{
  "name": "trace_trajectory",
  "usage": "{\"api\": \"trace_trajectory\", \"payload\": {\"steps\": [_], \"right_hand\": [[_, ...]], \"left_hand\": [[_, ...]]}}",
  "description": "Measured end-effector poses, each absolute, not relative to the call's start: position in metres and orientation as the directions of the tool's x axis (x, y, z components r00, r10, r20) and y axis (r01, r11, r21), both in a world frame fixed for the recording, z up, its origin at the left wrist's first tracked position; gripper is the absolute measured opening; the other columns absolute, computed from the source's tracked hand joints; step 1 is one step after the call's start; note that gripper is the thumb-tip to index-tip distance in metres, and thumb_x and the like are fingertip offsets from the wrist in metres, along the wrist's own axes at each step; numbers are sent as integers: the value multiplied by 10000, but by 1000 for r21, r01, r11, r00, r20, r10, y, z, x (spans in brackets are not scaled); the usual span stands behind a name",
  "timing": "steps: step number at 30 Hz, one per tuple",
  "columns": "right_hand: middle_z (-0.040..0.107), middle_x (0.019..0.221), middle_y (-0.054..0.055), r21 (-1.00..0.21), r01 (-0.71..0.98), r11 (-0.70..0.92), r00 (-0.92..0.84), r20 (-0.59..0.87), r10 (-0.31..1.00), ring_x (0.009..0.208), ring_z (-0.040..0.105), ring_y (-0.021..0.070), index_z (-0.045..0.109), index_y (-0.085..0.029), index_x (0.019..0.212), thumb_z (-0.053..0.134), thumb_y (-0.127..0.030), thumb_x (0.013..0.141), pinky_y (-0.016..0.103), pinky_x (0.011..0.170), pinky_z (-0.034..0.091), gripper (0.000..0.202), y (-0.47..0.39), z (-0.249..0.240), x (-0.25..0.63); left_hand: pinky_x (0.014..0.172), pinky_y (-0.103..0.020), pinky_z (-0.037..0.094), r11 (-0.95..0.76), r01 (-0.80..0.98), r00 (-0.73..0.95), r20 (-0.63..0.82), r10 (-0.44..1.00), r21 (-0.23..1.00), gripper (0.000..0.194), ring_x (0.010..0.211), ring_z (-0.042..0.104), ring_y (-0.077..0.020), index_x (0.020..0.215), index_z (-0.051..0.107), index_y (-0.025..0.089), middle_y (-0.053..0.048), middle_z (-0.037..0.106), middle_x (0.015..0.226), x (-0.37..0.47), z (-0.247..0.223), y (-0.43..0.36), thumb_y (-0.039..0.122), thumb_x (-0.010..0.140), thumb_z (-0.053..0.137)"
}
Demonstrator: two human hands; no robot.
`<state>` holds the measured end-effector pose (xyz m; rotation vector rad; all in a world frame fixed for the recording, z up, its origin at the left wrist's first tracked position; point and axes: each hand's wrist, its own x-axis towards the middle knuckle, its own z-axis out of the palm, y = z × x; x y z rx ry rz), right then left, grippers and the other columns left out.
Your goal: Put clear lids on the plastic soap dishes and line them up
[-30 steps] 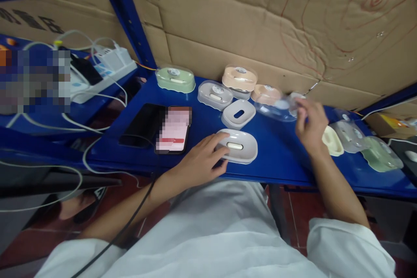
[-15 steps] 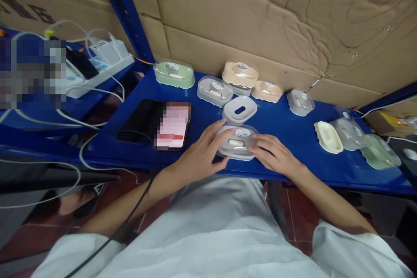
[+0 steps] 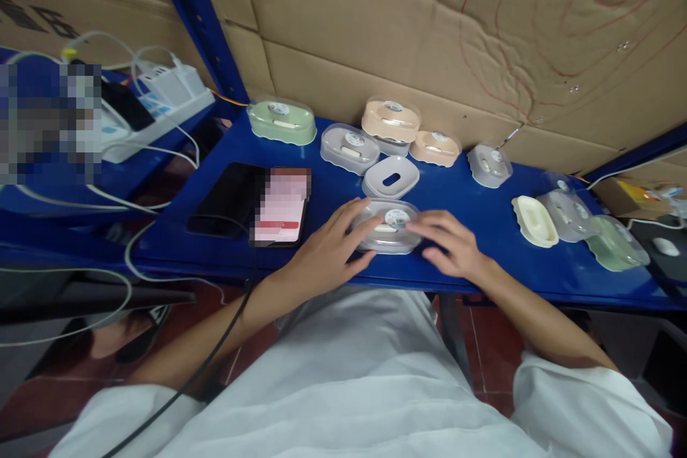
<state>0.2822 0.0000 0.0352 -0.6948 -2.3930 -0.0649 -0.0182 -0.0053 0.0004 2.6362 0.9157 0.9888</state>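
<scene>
A grey oval box with a clear lid and round label stands near the table's front edge, between my hands. My left hand has its thumb and fingers spread around the box's left end, fingertips on the lid. From the right, my right hand reaches over the lid with its fingers apart, fingertips by the label. Just behind the box lies a grey oval tray with a slot. Further back are a lidded grey box and a peach box.
On the blue table, a phone and a black case lie left. A green box stands behind them. Rightward are a cream tray and another green box. A black cable crosses my left forearm.
My right hand has lifted slightly, its fingers moving from the box's right side over the lid and its thumb spreading away. The view has shifted a little.
</scene>
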Motion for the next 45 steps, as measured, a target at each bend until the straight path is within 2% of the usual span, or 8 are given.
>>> {"api": "trace_trajectory", "payload": {"steps": [5, 10, 21, 25, 28, 33, 40, 45], "right_hand": [[609, 1580, 108, -159, 676, 719, -620, 404, 672, 1499, 523, 306, 578, -266, 1574, 390, -400, 1142, 556, 1247, 389, 490, 57, 52, 270], [686, 1469, 165, -85, 717, 692, -675, 161, 720, 1367, 629, 331, 617, -202, 1532, 492, -464, 1107, 527, 1153, 449, 514, 74, 35, 277], [732, 1390, 144, -170, 921, 350, -357, -12, 934, 1208, 726, 325, 588, -216, 1539, 653, -451, 1007, 465, 1045, 564, 585, 73, 44, 361], [624, 1526, 216, -77, 985, 157, -145, 144, 979, 1418, 585, 432, 456, -206, 1641, 619, -456, 1023, 673, 1164, 440, 687, 53, 49, 351], [485, 1667, 188, -85, 887, 455, -394, 377, 838, 1564, 435, 368, 413, -239, 1669, 518, -478, 1088, 636, 1262, 347, 637, 31, 54, 309], [537, 1648, 112, -46, 622, 781, -751, 245, 613, 1556, 461, 296, 437, -327, 1654, 554, -414, 1094, 579, 1285, 313, 578, 20, 48, 263], [365, 1739, 201, -40, 927, 372, -337, 340, 878, 1603, 355, 391, 335, -238, 1697, 572, -458, 1058, 679, 1232, 324, 717, 50, 45, 331], [724, 1374, 216, 97, 992, -79, 66, 132, 989, 1261, 686, 421, 635, -212, 1475, 605, -457, 1022, 681, 1058, 491, 516, 34, 44, 387]], "left_hand": [[1121, -597, 532, -800, 526, 565, 583, 583, 289, 459, 1363, 551, -406, 1346, 619, 140, -229, 532, 1419, -18, 6, -9, 285, 923, 726], [1032, -557, 563, -798, 547, 567, 590, 575, 251, 455, 1251, 573, -389, 1280, 664, 141, -204, 565, 1314, -18, 8, -12, 327, 876, 760], [1130, -594, 506, -673, 723, 479, 589, 651, 156, 577, 1437, 515, -416, 1571, 503, 192, -234, 489, 1570, -11, 4, -10, 229, 1010, 632], [1072, -553, 557, -697, 702, 510, 578, 637, 148, 482, 1338, 612, -390, 1505, 573, 171, -224, 609, 1447, -10, 3, -9, 266, 1034, 615], [1173, -563, 500, -761, 627, 610, 504, 611, 165, 536, 1470, 543, -372, 1584, 479, 169, -222, 552, 1575, -11, 1, -6, 307, 1075, 573], [1244, -620, 412, -753, 625, 590, 507, 629, 207, 721, 1623, 335, -417, 1708, 267, 186, -266, 224, 1775, -15, -2, -4, 354, 1084, 587], [1180, -608, 495, -775, 587, 606, 506, 613, 236, 493, 1548, 458, -423, 1551, 537, 169, -271, 300, 1743, -17, 0, -5, 278, 1073, 591], [1155, -587, 527, -788, 574, 621, 510, 596, 223, 419, 1498, 520, -407, 1477, 602, 136, -269, 420, 1673, -17, -1, -6, 270, 1081, 578]]}}
